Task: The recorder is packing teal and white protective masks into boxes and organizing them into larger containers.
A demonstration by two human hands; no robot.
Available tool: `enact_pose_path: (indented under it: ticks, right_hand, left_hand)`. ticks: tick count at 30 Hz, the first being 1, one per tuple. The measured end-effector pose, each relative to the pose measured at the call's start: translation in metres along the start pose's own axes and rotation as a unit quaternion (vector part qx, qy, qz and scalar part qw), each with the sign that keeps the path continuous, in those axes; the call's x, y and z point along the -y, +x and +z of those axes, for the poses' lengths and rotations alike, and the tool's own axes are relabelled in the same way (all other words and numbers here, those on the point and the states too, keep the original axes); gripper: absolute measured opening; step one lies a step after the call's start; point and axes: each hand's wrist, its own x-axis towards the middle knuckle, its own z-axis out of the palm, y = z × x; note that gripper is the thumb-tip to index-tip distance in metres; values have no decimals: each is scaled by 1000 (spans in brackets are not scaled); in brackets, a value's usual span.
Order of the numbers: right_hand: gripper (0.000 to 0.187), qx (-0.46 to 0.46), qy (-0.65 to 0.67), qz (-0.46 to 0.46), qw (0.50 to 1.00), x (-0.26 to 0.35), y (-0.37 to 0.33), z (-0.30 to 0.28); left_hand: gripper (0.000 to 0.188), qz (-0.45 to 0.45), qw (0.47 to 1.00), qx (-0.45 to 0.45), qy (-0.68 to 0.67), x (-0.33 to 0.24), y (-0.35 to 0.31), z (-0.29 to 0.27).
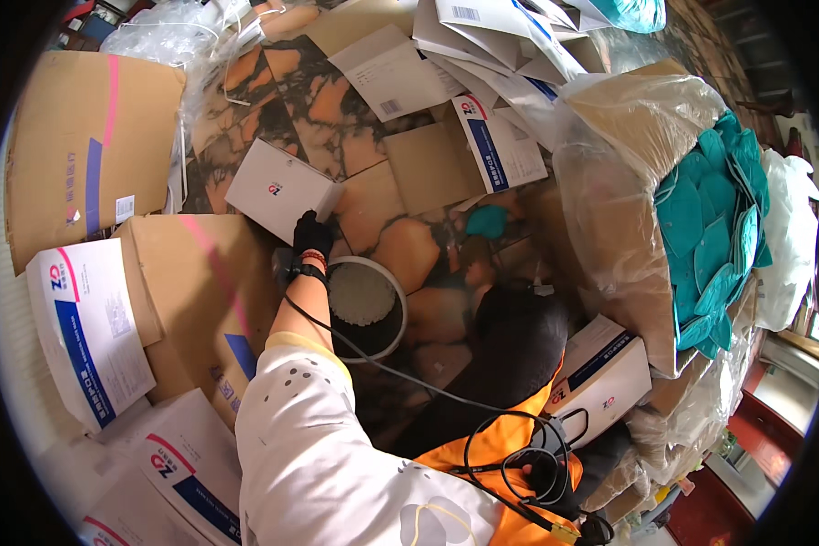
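Note:
My left hand point(312, 235), in a black glove, is at the near right edge of a small white carton point(278, 188), its fingers closed on that edge. A red beaded bracelet and a dark wrist device with a cable sit on this wrist. Right beside the wrist stands a round bin with a white rim point(399, 320), holding a whitish mass. My right hand does not show clearly. A loose teal cup-shaped face mask point(487, 221) lies on the floor, and an open carton point(496, 150) rests beyond it.
A large plastic-lined box point(623, 182) full of teal masks point(710, 218) stands at right. Big brown cartons point(64, 118) and white cartons point(91, 328) crowd the left. Flattened white cartons point(482, 45) lie at the back. A black cable point(400, 382) crosses my lap.

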Motion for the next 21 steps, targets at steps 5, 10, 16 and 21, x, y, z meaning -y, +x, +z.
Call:
enact_pose_path:
  ticks: [5, 10, 16, 21]
  right_hand:
    - [19, 13, 17, 28, 999, 12, 14, 9]
    - [19, 81, 39, 5, 996, 46, 76, 59]
    - [19, 83, 37, 31, 995, 55, 82, 60]
    - [19, 124, 73, 18, 989, 49, 75, 61]
  left_hand:
    - [39, 60, 996, -40, 46, -16, 5, 11]
    - [45, 117, 991, -51, -35, -30, 50, 18]
    - [51, 3, 985, 94, -143, -55, 91, 60]
    - [46, -59, 867, 221, -442, 15, 146, 70]
